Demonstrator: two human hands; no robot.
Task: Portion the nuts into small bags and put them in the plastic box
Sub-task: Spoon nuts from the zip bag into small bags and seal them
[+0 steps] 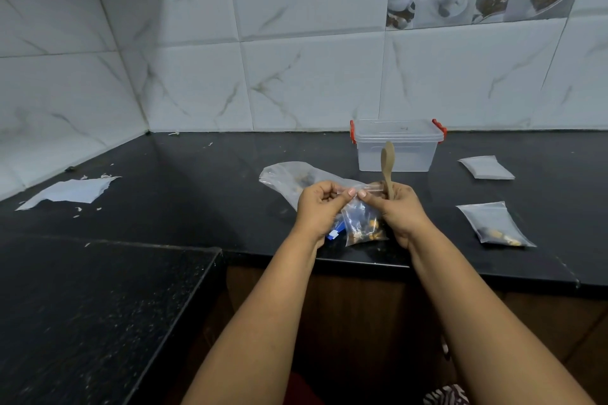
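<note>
Head view: both hands [318, 207] [396, 210] pinch the clear small bag's [360, 223] top; mixed nuts [365, 233] sit at its bottom, wooden spoon [387, 168] in the right.

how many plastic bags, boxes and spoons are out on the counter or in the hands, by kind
small bags with nuts: 2, one held in both hands, one lying at the right
small empty bag: 1
large clear bag: 1
plastic box: 1
wooden spoon: 1
total: 6
</note>
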